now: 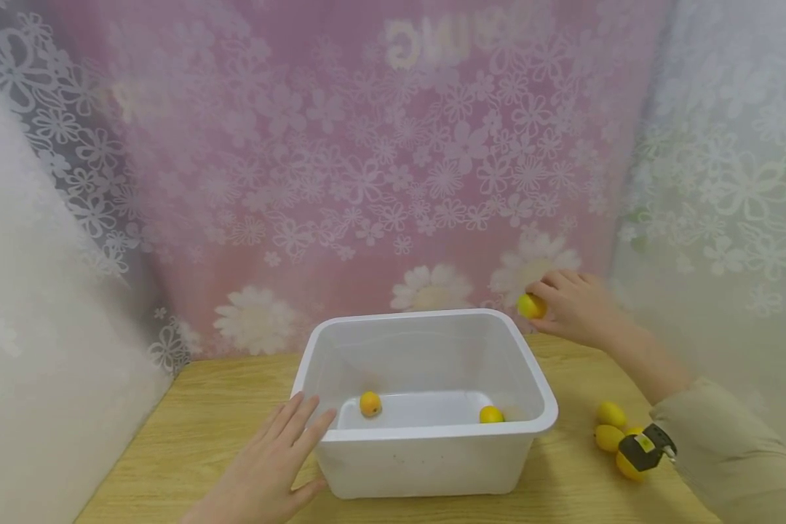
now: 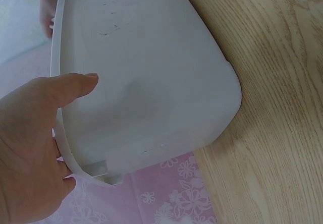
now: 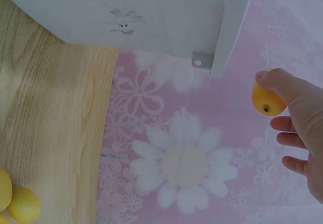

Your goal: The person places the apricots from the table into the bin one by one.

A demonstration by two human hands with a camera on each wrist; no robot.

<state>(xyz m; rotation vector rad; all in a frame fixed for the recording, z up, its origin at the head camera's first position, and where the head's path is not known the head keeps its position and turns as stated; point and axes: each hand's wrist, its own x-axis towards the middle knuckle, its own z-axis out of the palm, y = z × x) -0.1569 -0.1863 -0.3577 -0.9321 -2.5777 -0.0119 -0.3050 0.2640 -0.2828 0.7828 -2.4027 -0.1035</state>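
Note:
My right hand (image 1: 573,306) pinches a yellow lemon (image 1: 532,306) between thumb and fingers, in the air past the right rim of a white plastic bin (image 1: 426,466). The right wrist view shows this lemon (image 3: 267,99) with a dark spot on its end. My left hand (image 1: 268,458) is at the bin's front left corner, fingers fairly straight. In the left wrist view its thumb (image 2: 75,87) is over the outer wall, with the other fingers beyond the rim; firm contact cannot be made out. Inside the bin lie an orange-yellow fruit (image 1: 370,404) and a lemon (image 1: 491,415).
Several lemons (image 1: 609,437) lie piled on the wooden table (image 1: 236,407), right of the bin and partly behind my right wrist with its black camera (image 1: 647,447). A pink flowered curtain (image 1: 367,182) hangs behind the table, with pale sheets at both sides.

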